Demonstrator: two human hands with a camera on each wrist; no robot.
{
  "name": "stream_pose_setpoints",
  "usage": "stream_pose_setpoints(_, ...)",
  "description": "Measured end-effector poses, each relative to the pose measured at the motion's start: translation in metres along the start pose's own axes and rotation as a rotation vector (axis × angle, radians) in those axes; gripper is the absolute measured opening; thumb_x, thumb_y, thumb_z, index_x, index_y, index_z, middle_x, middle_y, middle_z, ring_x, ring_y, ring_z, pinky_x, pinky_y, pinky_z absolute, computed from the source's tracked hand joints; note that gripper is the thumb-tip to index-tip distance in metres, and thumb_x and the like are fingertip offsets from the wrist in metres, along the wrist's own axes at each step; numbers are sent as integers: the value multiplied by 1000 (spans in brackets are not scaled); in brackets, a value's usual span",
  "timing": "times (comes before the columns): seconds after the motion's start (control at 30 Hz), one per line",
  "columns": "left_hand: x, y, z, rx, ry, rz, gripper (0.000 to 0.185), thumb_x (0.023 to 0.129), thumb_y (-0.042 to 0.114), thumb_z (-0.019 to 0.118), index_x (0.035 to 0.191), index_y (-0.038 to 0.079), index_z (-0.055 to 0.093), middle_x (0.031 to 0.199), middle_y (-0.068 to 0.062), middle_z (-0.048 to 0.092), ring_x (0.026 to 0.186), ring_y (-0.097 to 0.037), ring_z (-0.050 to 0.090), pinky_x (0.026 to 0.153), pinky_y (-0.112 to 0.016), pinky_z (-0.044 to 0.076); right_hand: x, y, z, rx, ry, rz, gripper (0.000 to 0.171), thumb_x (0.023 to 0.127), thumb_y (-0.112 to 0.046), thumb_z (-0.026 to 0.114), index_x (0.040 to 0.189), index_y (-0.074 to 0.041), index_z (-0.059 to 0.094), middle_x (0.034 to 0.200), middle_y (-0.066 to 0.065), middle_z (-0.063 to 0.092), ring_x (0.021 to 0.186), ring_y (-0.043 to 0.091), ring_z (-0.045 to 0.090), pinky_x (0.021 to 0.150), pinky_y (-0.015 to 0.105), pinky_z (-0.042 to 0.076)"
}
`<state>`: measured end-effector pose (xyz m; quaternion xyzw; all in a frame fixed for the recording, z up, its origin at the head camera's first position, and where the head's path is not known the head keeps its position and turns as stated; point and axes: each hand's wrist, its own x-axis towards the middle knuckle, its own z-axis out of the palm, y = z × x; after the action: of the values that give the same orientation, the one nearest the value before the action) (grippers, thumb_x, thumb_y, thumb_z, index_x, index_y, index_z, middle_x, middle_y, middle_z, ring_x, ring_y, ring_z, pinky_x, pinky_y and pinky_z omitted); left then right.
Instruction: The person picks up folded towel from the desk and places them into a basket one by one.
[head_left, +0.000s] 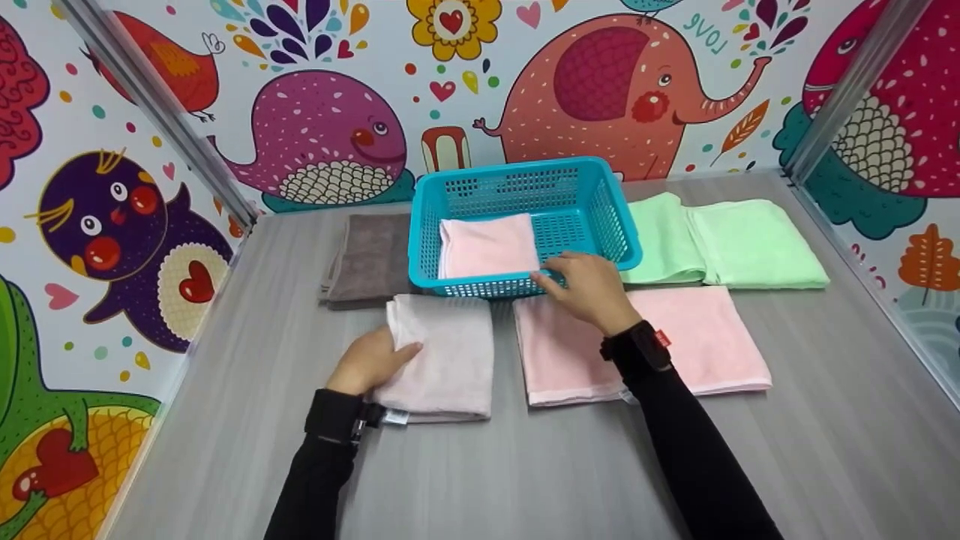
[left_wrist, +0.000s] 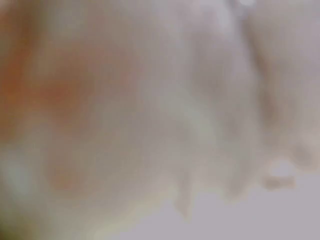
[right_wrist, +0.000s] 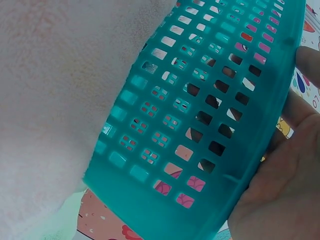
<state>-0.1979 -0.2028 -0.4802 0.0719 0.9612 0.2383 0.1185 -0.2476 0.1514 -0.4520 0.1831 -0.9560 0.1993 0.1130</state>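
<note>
A pale pink folded towel (head_left: 442, 356) lies in front of the blue plastic basket (head_left: 626, 264). My left hand (head_left: 371, 360) grips its left edge, thumb on top and the other fingers hidden under the fold. At the basket's front rim, toward its right corner, my right hand (head_left: 589, 289) holds on, fingers over the edge and thumb in front. The right wrist view shows that hand (right_wrist: 285, 185) against the basket's perforated wall (right_wrist: 200, 120). Inside the basket, on the left, sits a light pink folded towel (head_left: 491, 244). The left wrist view is a blur.
A pink folded towel (head_left: 697, 337) lies beneath my right forearm. Green folded towels (head_left: 757, 244) lie right of the basket, and grey-brown folded towels (head_left: 371, 259) to its left. Cartoon-printed walls (head_left: 465, 97) enclose the grey table (head_left: 480, 480) at the back and sides.
</note>
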Motion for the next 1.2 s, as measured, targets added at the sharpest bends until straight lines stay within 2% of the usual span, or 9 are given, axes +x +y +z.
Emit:
stream_pose_setpoints(0.17,3,11,14,-82,17,44,53,102,37,62,130,-8,63,126,-29,68,117,-45,66,103,-57,49,0,-1,1,1,13,-11,43,102,-46,62,115,-9,79,113,13,77,106,34,72,92,52,56)
stream_pose_setpoints(0.43,6,20,23,-92,34,45,48,100,39,66,115,-7,68,111,-26,72,103,-40,69,93,-56,53,0,-1,2,-1,3,-12,42,102,-45,63,116,-7,78,113,14,77,108,34,71,94,53,55)
stream_pose_setpoints(0.63,7,19,23,-119,22,61,49,101,38,65,123,-6,66,120,-26,71,112,-41,67,99,-55,51,-1,-3,1,10,16,-7,41,100,-41,66,123,-8,75,119,14,75,113,36,69,97,53,53)
stream_pose_setpoints(0.77,7,17,22,-139,10,66,49,101,39,64,124,-4,66,121,-25,71,113,-38,68,99,-55,51,-1,-11,3,38,156,-67,37,96,-34,75,123,-10,72,115,11,69,107,33,64,91,48,52)
stream_pose_setpoints(0.87,7,16,20,-142,3,69,50,101,40,64,125,-4,65,123,-26,70,115,-40,67,100,-55,51,-2,-21,7,57,310,-153,26,95,-28,76,110,-8,68,99,9,64,90,27,60,77,41,51)
stream_pose_setpoints(0.93,7,15,20,-140,1,74,51,101,40,64,125,-5,65,123,-28,69,117,-41,66,101,-55,51,-3,-29,11,80,358,-207,20,95,-25,75,100,-8,65,85,6,63,75,23,59,64,36,48)
stream_pose_setpoints(1.03,9,14,20,-142,1,84,52,101,39,64,125,-6,65,124,-29,69,117,-43,66,101,-56,51,-7,-41,17,107,270,-231,21,96,-27,74,94,-8,65,67,2,61,57,16,54,51,32,41)
stream_pose_setpoints(1.1,10,14,21,-148,-2,83,52,101,40,64,126,-5,65,124,-28,69,117,-42,66,102,-55,50,-10,-48,23,123,121,-202,24,96,-32,74,97,-9,68,65,1,63,56,13,55,51,30,41)
stream_pose_setpoints(1.2,9,14,21,-157,-7,74,52,101,40,65,128,-3,65,125,-26,70,117,-40,66,102,-55,51,-13,-54,33,148,-106,-138,27,95,-34,76,104,-10,70,74,1,67,64,12,58,58,28,46)
